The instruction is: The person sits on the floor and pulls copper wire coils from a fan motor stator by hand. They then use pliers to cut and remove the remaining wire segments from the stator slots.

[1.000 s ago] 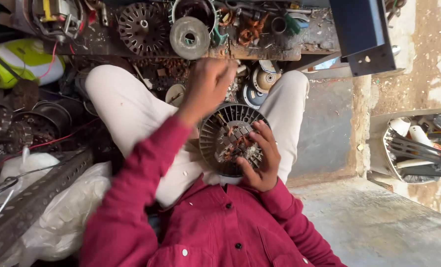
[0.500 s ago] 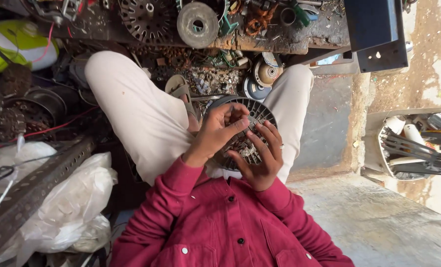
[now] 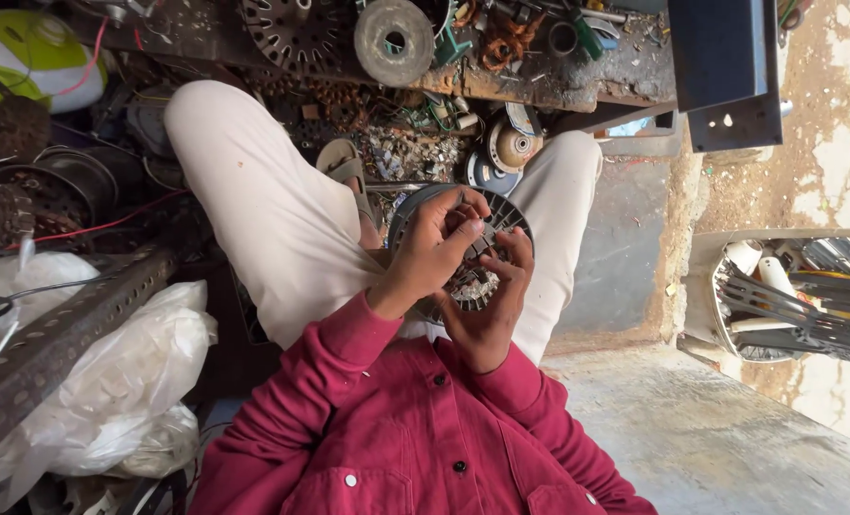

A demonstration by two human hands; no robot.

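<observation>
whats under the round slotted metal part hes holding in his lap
Under the round slotted metal part are the right hand cupping it from below and cream trousers. The left hand lies on top, fingers at its centre. What lies directly beneath is covered.

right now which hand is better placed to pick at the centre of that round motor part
Left, probably. The left hand lies over the round motor part with fingertips at its centre; the right hand cups it from below, supporting it.

Dull metal in my hands

My stator [image 3: 477, 272] is matt grey slotted metal; my shirt [image 3: 396, 429] is soft red cloth.
</observation>
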